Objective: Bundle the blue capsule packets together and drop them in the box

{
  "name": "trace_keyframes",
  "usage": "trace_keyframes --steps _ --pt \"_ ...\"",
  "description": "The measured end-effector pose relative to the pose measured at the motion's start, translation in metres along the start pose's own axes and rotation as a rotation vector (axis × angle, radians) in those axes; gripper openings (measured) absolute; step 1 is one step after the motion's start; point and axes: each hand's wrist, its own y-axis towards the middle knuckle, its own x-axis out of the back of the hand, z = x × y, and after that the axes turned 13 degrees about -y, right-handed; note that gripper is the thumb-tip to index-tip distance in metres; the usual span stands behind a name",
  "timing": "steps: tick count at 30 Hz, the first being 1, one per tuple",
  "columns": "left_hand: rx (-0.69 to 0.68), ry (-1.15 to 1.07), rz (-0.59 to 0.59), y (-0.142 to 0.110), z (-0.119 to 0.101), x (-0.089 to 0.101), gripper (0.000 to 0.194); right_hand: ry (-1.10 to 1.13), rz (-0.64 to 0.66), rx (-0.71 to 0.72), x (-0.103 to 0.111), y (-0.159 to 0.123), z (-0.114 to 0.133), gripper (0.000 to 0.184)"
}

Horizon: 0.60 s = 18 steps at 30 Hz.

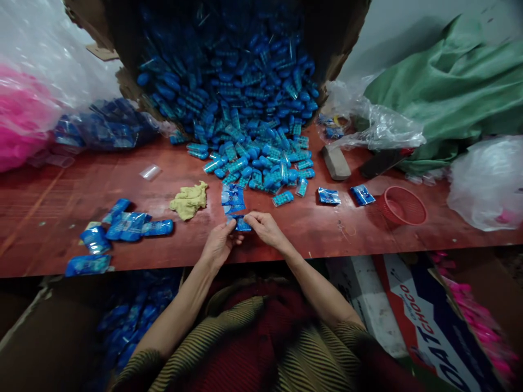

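Near the table's front edge, my left hand [223,240] and my right hand [266,228] pinch a small blue printed sleeve [244,224] between them from either side. Just beyond it lie flat blue printed sleeves [232,197], partly overlapping. Past those spreads a heap of blue-capped clear capsules [261,158] filled with turquoise pieces. One capsule [283,198] lies apart from the heap, ahead of my right hand. To the left sit several wrapped blue packs [127,226]. Whether the sleeve in my fingers has anything inside, I cannot tell.
A big tipped carton [347,38] spills the capsules onto the red table [294,239]. A yellow cloth [189,200] lies left of the sleeves. Rightward are a grey block [335,163], two blue packets [329,196] and a red basket [404,206]. Cartons of blue packs [137,321] stand below.
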Motion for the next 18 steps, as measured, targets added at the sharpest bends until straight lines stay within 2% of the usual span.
trace_keyframes --steps 6,11,18 --pt "0.078 -0.021 0.050 0.001 0.002 0.006 0.029 0.237 -0.009 -0.135 0.005 0.000 0.008 0.029" --pt "0.032 0.074 0.121 0.000 0.001 0.009 0.033 0.313 0.006 -0.184 0.001 0.004 0.010 0.032" --pt "0.038 0.014 0.028 -0.003 0.003 0.006 0.029 0.377 -0.153 -0.207 -0.010 0.002 0.006 0.041"
